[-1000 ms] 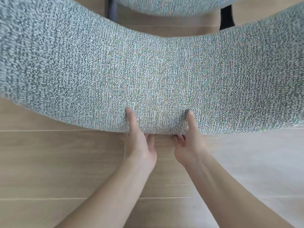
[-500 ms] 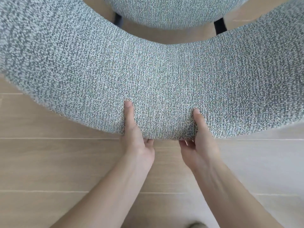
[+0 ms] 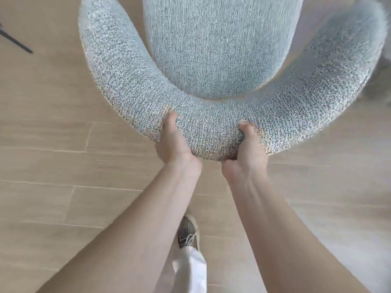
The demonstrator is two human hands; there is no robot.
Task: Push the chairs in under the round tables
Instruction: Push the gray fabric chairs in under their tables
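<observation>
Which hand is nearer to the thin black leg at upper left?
Left. The left hand grips the chair back on the side toward the black leg; the right hand grips it farther right.

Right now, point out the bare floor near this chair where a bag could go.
Bare floor lies left of the backrest, below the thin dark leg. Another patch lies right of the right hand, this side of the backrest's right end. It is crowded between the forearms: left hand, shoe.
</observation>
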